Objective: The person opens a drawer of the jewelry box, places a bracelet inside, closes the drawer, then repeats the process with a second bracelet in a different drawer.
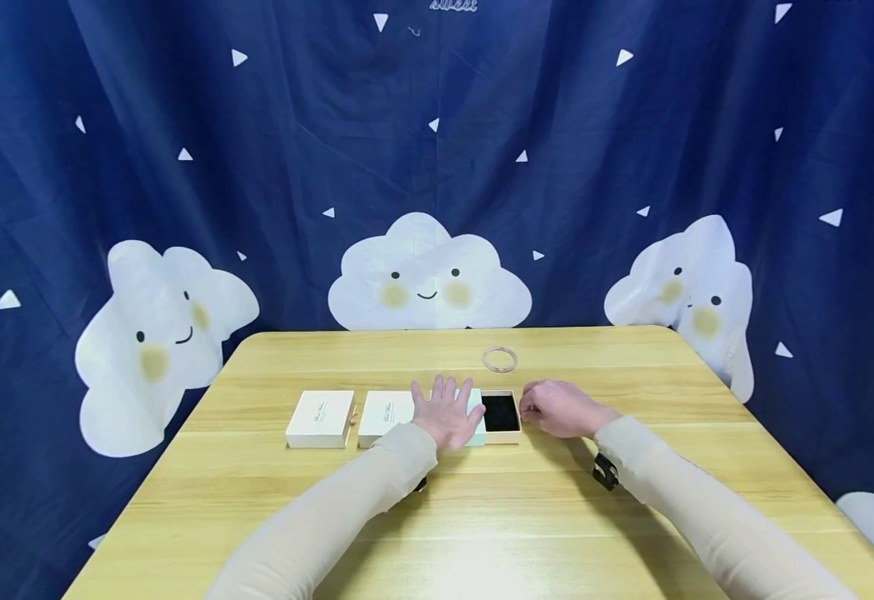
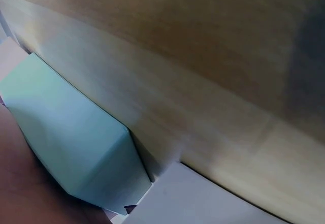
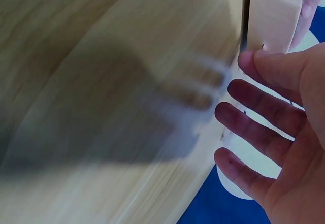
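Observation:
A light-green jewelry box sleeve [image 1: 477, 421] lies on the table, its pink drawer [image 1: 501, 439] slid partly out to the right and showing a black lining [image 1: 500, 412]. My left hand [image 1: 447, 417] rests on top of the sleeve with fingers straight and spread. At the drawer's outer end, my right hand [image 1: 562, 408] pinches with thumb and index finger beside a small hole; what lies between the fingertips is hidden. The other fingers [image 3: 254, 127] reach out loosely in the right wrist view. A pale pink bangle [image 1: 500, 359] lies behind the drawer.
Left of the green box stand two white boxes, one nearer [image 1: 386, 414] and one farther left [image 1: 320, 419], with a small brownish ribbon [image 1: 354, 414] between them. A dark blue curtain [image 1: 437, 167] with clouds hangs behind the wooden table [image 1: 481, 517].

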